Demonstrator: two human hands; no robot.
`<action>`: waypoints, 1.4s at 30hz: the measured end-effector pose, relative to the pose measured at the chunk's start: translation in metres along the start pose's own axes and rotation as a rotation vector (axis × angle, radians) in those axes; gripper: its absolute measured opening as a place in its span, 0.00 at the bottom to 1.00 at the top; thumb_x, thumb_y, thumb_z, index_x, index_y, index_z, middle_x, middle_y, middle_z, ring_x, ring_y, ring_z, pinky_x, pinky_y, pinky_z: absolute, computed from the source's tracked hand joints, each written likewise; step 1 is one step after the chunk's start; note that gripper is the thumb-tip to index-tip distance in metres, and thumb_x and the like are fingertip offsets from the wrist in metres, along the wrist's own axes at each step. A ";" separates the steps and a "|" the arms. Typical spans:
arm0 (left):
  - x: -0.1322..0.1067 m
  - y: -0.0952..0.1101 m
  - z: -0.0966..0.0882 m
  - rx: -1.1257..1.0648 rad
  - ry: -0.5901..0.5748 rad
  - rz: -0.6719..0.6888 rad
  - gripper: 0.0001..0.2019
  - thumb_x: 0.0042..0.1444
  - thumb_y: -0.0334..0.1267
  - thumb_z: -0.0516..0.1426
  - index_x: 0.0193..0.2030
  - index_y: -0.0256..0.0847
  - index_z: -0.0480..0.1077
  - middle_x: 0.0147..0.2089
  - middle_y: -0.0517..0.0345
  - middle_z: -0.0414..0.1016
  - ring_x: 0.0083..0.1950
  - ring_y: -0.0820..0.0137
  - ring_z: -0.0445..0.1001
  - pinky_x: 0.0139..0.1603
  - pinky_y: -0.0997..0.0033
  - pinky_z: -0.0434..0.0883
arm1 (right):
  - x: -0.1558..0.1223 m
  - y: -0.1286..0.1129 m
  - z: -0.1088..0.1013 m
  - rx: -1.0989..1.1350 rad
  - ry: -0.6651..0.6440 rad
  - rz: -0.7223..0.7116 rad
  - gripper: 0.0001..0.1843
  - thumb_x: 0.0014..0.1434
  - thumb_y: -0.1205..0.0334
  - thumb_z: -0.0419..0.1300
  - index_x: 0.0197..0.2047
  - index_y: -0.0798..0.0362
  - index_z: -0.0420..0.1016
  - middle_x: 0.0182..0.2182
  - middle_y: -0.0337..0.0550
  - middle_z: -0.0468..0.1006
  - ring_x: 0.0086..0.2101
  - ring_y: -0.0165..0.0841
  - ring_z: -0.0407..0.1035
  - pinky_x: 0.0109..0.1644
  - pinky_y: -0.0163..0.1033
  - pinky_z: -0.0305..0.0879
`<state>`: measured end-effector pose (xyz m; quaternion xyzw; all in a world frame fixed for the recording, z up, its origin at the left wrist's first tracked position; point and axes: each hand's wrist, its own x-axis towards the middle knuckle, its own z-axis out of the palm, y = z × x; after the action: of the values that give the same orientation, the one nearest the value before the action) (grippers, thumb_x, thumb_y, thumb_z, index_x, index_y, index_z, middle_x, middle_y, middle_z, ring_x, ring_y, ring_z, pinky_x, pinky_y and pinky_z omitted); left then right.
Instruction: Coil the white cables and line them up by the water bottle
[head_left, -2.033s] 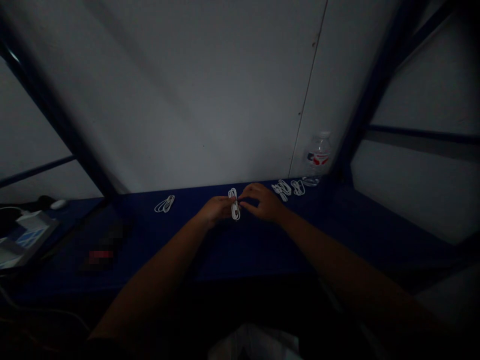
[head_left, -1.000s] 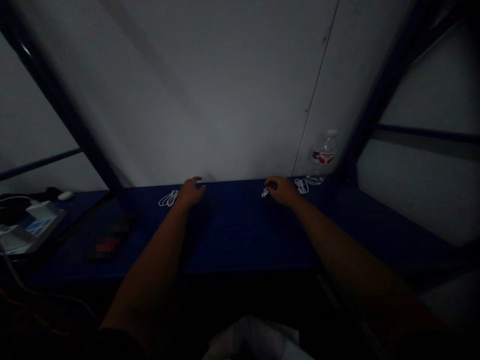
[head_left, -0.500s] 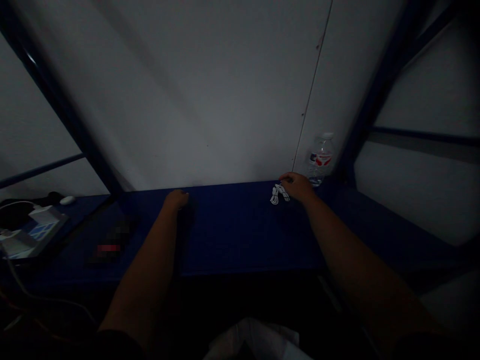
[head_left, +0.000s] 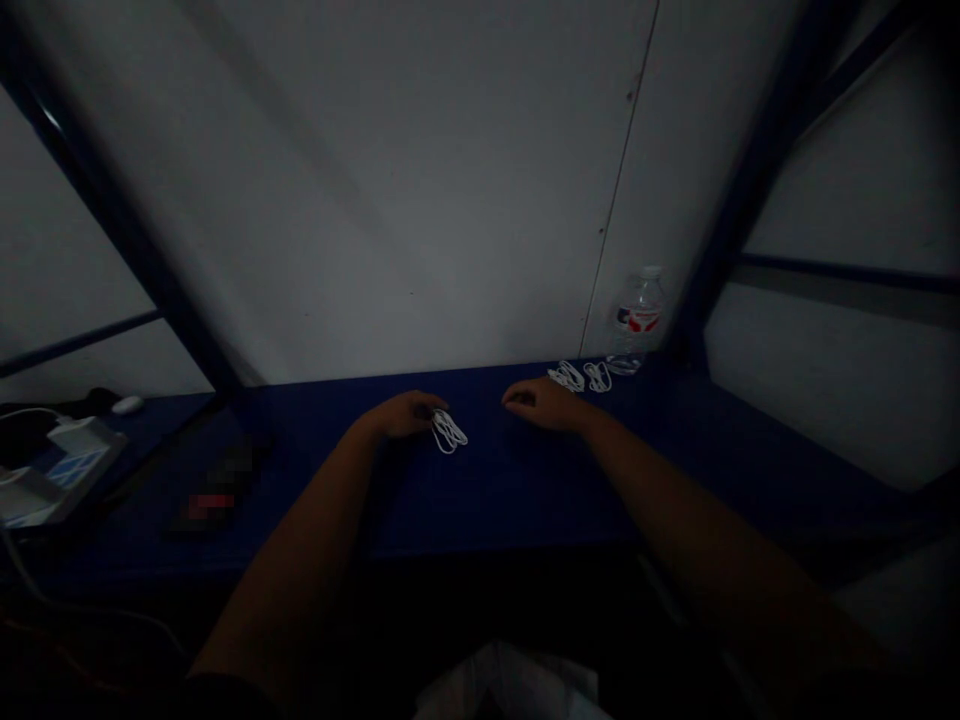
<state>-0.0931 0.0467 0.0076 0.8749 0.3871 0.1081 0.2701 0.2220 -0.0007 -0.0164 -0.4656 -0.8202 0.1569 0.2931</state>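
The scene is dim. My left hand rests on the blue tabletop near the middle, its fingers closed on a white coiled cable that lies at its fingertips. A little to the right is my right hand, palm down with loosely bent fingers that point toward the coil, holding nothing. Behind my right hand, three more coiled white cables lie in a row along the back of the table.
A clear water bottle with a red label stands at the back right by the white wall. At the left lie a dark flat object, a white box and a small white mouse. Dark blue frame bars rise on both sides.
My left hand took the coil from the far left and drew it to the middle. My right hand set a coil with the others at the back right and came back toward the centre.
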 end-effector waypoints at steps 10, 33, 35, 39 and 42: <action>0.008 0.020 0.023 -0.020 -0.054 0.055 0.18 0.50 0.42 0.63 0.47 0.40 0.71 0.39 0.56 0.77 0.35 0.70 0.72 0.33 0.74 0.64 | 0.001 -0.026 0.019 -0.004 -0.208 -0.166 0.14 0.58 0.56 0.59 0.45 0.52 0.80 0.35 0.44 0.80 0.31 0.31 0.70 0.34 0.34 0.60; 0.008 0.026 0.026 -0.114 -0.096 0.076 0.14 0.57 0.43 0.58 0.48 0.42 0.71 0.45 0.52 0.77 0.44 0.66 0.74 0.44 0.68 0.68 | 0.003 -0.017 0.026 -0.159 -0.184 -0.060 0.09 0.57 0.60 0.60 0.39 0.52 0.78 0.31 0.44 0.78 0.29 0.32 0.68 0.31 0.34 0.56; 0.007 0.027 0.025 -0.081 -0.078 0.079 0.14 0.58 0.43 0.57 0.49 0.42 0.71 0.46 0.52 0.77 0.45 0.66 0.74 0.45 0.68 0.68 | 0.003 -0.017 0.025 -0.113 -0.156 -0.040 0.10 0.58 0.59 0.59 0.40 0.52 0.79 0.32 0.44 0.79 0.30 0.32 0.69 0.33 0.34 0.58; 0.006 0.030 0.024 -0.055 -0.070 0.068 0.18 0.57 0.40 0.58 0.54 0.44 0.67 0.44 0.53 0.76 0.41 0.67 0.74 0.41 0.69 0.68 | 0.004 -0.015 0.022 -0.048 -0.060 0.001 0.11 0.58 0.57 0.60 0.39 0.52 0.80 0.34 0.44 0.80 0.32 0.33 0.71 0.35 0.36 0.61; 0.004 0.031 0.023 -0.061 -0.081 0.094 0.27 0.55 0.38 0.59 0.61 0.44 0.60 0.43 0.53 0.75 0.37 0.68 0.73 0.36 0.70 0.67 | 0.005 -0.016 0.020 -0.008 -0.007 0.023 0.10 0.57 0.57 0.60 0.38 0.52 0.80 0.34 0.44 0.80 0.33 0.33 0.71 0.36 0.36 0.62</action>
<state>-0.0622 0.0231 0.0058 0.8872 0.3309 0.0971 0.3066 0.1968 -0.0042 -0.0213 -0.4757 -0.8164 0.1583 0.2866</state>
